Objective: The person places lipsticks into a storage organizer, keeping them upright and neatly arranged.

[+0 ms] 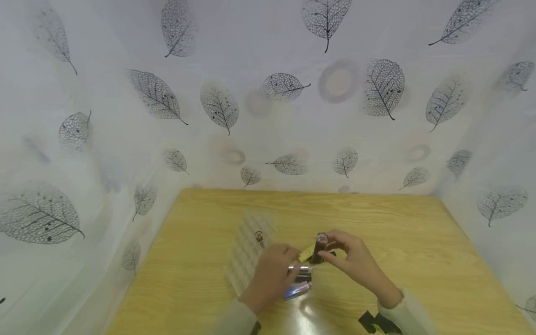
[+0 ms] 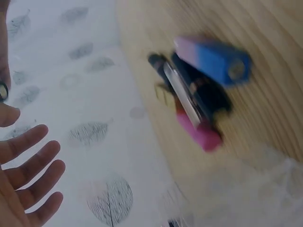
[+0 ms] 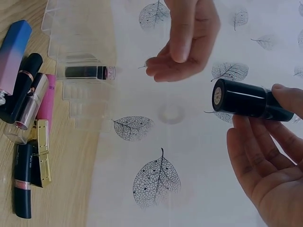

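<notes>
My right hand holds a black lipstick tube above the table, thumb on one side and fingers on the other. A round label shows on the tube's end. My left hand is held with loosely bent, empty fingers between the clear organizer and a group of lipsticks. One dark lipstick sits in a compartment of the organizer. In the group are a blue-and-pink lipstick, a silver one, a pink one, a gold one and black ones.
The wooden table has white, leaf-printed sheeting standing along its back and sides. Some black pieces lie near the right sleeve. A bright reflection shows at the table's front.
</notes>
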Motion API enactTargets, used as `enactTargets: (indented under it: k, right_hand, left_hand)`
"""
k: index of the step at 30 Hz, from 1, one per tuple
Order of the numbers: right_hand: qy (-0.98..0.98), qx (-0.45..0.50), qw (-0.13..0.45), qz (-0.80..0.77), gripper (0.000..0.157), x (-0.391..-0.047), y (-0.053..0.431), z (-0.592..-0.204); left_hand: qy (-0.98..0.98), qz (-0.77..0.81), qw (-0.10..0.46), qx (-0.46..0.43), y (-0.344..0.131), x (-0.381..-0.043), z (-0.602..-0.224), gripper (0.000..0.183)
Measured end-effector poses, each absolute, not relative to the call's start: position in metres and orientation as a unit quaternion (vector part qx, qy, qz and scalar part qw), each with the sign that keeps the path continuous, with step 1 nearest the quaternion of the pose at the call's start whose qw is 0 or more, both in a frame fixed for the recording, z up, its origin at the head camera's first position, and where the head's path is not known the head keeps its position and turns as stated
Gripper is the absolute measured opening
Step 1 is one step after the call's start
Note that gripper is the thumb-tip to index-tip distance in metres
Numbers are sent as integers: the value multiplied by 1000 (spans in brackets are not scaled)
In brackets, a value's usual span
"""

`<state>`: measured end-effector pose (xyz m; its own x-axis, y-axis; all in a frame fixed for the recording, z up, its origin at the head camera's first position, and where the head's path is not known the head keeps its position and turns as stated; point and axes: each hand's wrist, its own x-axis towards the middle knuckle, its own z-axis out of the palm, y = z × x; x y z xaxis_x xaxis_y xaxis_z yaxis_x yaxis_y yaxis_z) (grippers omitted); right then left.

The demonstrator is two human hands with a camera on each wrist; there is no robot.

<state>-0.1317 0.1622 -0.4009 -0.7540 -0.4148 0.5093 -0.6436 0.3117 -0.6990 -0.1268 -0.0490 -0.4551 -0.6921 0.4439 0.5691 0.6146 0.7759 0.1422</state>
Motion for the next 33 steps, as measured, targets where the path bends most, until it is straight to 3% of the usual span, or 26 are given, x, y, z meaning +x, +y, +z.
enactTargets:
  k: [6,10,16,22,33]
  right_hand:
    - [-812,318,109,478,28,-129,164,-402]
    - [-810,319,108,480,27,-128,165,-405]
    - [-806,328,117,479,28,-128,167,-407]
    - [-810,326,120,472,30,-127,168,-407]
    - [-812,314,113,478,27,-125,165,-408]
  left_hand:
    - [-916,-92,313,-234,-86,-154,-477,18]
    - [-930,-45,319,-179,-113,-170,-489,18]
    - [-941,-46,310,-124,-142,-187,-508,23]
    - [-955,-103,265,-87,-150,-188,-518,25]
    - [-954,-135,262,-56,-153,-187,-534,22]
